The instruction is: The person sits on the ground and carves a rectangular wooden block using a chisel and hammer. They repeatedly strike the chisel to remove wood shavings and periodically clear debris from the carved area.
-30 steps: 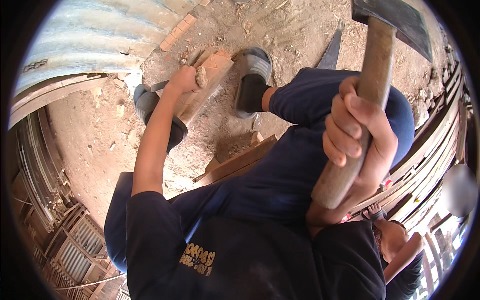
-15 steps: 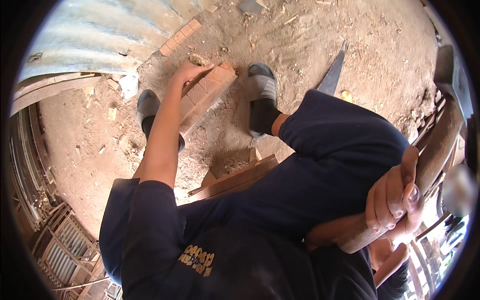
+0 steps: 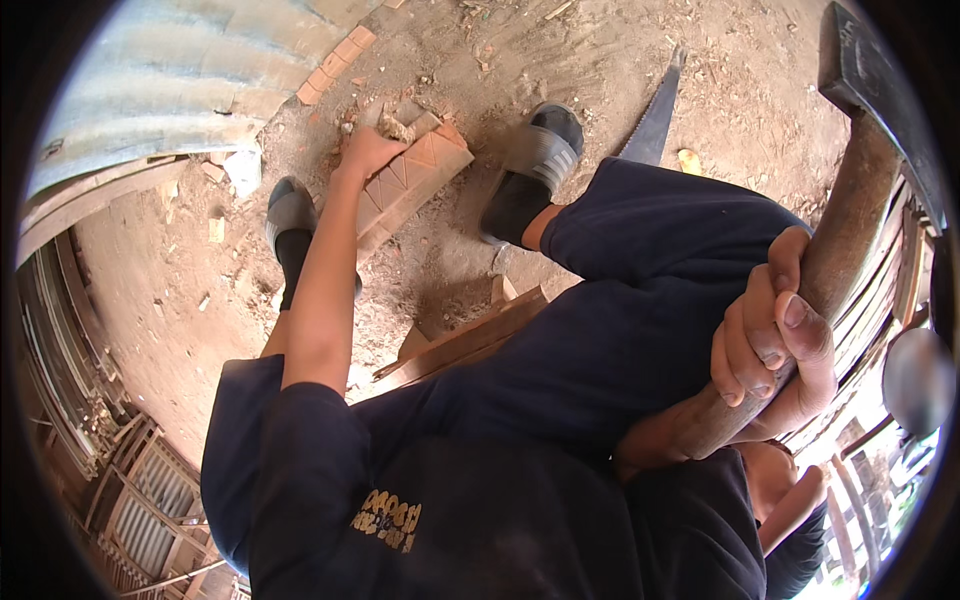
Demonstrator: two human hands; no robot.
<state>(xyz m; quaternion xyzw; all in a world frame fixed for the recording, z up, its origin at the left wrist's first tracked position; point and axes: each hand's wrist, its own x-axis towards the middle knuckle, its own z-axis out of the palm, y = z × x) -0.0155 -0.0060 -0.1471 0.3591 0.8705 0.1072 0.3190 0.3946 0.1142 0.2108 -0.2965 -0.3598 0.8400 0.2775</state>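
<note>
A short reddish wooden beam [image 3: 425, 180] lies on the dirt between my feet, with zigzag triangle lines across its upper face. My left hand [image 3: 372, 153] is closed on its far-left edge; the fingertips are partly hidden. Just beyond that hand is a rough tan lump [image 3: 398, 128], whose kind I cannot make out. On the right, my right hand [image 3: 775, 335] is wrapped round the thick wooden handle of a raised tool [image 3: 850, 215]. Its heavy dark metal head is up at the right rim, and I cannot tell whether it is an axe or a hammer.
A handsaw blade [image 3: 655, 120] lies on the ground beyond my right knee. Small wooden blocks [image 3: 335, 65] stand in a row beside the corrugated metal sheet [image 3: 150, 90]. Another timber [image 3: 465, 335] lies close to my legs. Wood chips litter the dirt; boards are stacked at far left.
My right hand and the tool have moved up in the view, the metal head rising most. My left hand stays at the beam's edge. The whole view has shifted slightly.
</note>
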